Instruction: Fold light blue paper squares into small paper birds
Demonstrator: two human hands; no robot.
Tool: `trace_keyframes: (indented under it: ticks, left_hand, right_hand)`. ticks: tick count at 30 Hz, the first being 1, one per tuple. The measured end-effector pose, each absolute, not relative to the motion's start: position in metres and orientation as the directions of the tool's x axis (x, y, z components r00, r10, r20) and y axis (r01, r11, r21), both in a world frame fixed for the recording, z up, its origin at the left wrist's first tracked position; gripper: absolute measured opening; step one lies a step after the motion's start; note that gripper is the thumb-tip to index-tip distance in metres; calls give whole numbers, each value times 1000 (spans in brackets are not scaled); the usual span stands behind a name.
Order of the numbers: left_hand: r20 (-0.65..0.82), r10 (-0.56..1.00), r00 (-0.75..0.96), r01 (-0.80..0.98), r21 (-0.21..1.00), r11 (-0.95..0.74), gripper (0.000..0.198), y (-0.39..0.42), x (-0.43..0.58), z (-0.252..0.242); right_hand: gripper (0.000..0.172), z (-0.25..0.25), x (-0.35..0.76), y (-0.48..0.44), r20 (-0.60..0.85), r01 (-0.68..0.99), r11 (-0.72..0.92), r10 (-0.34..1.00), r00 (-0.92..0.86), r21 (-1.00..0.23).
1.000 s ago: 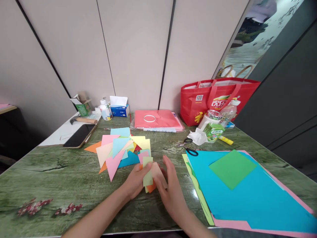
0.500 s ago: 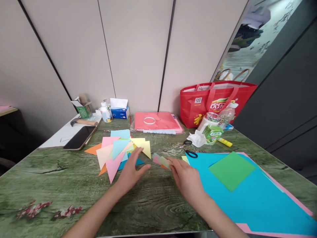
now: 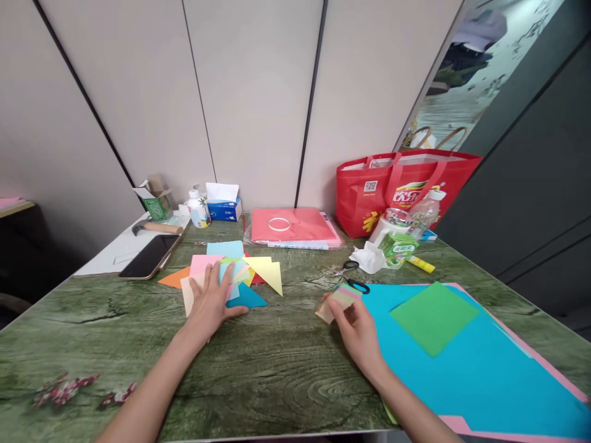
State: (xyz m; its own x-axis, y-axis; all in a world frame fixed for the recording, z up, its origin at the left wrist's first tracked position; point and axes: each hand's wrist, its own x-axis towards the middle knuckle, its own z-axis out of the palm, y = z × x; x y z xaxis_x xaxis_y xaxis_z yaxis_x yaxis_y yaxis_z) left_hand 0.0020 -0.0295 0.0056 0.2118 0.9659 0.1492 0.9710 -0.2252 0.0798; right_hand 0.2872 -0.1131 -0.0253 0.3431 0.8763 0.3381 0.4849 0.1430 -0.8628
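Your left hand [image 3: 211, 303], which half a second ago hung in the air on the near side of the paper pile [image 3: 248, 296], now lies over it, fingers spread apart across the pink and peach pieces; how firmly they press, you cannot tell. The pile sits left of the middle of the worktop [image 3: 277, 375], well back from its near edge. Your right hand [image 3: 357, 332] has its fingers clamped on the small slips [image 3: 339, 301]; a second ago both your hands were on them. You now have them farther right, turned flatter, just on the near side of the scissors [image 3: 354, 285] and by the far left corner of the blue sheet [image 3: 462, 381]. Toward the worktop's far right, the red bag [image 3: 360, 209] carries a QR code and large white Chinese characters, partly hidden by its strap, with Latin letters too small to read surely. White characters on the green pack [image 3: 398, 249] and the blue tissue box [image 3: 225, 210] are likewise too small to make out.
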Motion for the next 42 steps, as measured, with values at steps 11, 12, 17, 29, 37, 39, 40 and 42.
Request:
trace_keyframes:
  ticks: [11,12,17,29,37,39,40,42]
  left_hand:
    - [268,936,229,956,120,-268,92,-29,-2,1]
    - [277,934,228,956,120,-269,91,-29,-2,0]
    - [291,928,231,950,137,-280,86,-27,-2,-6]
    - [371,890,266,917,186,-352,88,-24,-8,-13]
    - [504,841,198,811,397,-429,58,-22,-6,-13]
    - [517,845,138,802,443,-401,46,-23,-6,-10]
    - [513,851,111,796,467,-385,41,-23,-6,-9]
    - [491,868,74,773,522,-361,32,-25,-6,-7]
  right_hand:
    - [28,-37,292,-99,331,613,126,914,233,-780]
    - [28,-36,291,-99,349,631,129,906,239,-765]
    - [23,-29,296,-93,373,681,247,927,41,-689]
    - [25,31,464,-50,123,915,-402,910,396,36]
    - [28,9,376,-52,194,978,-131,968,162,-163]
    - [26,4,338,-49,269,897,139,963,-24,-419]
    - [26,3,320,-46,275,867,205,958,-82,-454]
    - [21,-1,287,-39,283,804,296,945,-166,-516]
